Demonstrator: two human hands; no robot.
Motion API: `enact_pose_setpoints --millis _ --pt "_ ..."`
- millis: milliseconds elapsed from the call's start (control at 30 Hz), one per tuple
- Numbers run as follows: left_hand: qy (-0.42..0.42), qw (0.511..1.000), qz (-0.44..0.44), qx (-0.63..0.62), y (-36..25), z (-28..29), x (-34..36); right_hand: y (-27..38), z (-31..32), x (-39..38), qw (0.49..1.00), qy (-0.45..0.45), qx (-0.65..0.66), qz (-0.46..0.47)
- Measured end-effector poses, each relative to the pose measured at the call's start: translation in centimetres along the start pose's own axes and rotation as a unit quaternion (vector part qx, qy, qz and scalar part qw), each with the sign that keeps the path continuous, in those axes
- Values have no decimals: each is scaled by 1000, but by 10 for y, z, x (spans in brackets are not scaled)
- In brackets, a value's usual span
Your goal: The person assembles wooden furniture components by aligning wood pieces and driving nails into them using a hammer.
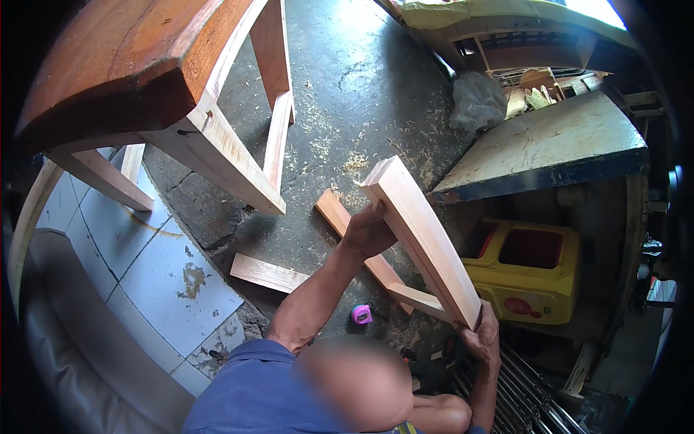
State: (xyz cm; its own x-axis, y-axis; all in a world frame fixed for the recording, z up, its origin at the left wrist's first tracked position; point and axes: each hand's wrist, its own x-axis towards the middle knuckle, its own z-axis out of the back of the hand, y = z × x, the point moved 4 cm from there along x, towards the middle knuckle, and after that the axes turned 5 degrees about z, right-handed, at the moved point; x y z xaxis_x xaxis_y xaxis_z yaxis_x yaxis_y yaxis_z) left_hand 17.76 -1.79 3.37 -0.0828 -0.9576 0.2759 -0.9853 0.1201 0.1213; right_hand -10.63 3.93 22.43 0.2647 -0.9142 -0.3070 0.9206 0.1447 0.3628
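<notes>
A long, slightly curved piece of pale wood (426, 235) slants between my two hands, raised over the floor. My left hand (370, 231) is closed around its far end, gripping it from the left side. At the near end my right hand (482, 336) holds the wood from below, fingers against its edge. A line runs along the wood's side; whether it is one piece or two laid together I cannot tell. Beneath it on the floor lie a reddish board (334, 211) and a shorter pale strip (419, 300).
A wooden table (137, 58) with a reddish top stands far left. A pink tape measure (361, 314) and a cut board (266, 273) lie nearby. Rightward are a yellow plastic box (535, 300), a worn bench top (553, 145) and metal tubes (520, 390). Wood shavings litter the floor.
</notes>
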Motion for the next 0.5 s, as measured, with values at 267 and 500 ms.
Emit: enact_pose_setpoints --millis 267,500 --pt "-25 999 0 36 0 10 -2 -10 -4 2 998 -4 -34 45" --pt "-4 999 -2 36 1 8 -1 -8 -4 -3 997 -9 -44 69"
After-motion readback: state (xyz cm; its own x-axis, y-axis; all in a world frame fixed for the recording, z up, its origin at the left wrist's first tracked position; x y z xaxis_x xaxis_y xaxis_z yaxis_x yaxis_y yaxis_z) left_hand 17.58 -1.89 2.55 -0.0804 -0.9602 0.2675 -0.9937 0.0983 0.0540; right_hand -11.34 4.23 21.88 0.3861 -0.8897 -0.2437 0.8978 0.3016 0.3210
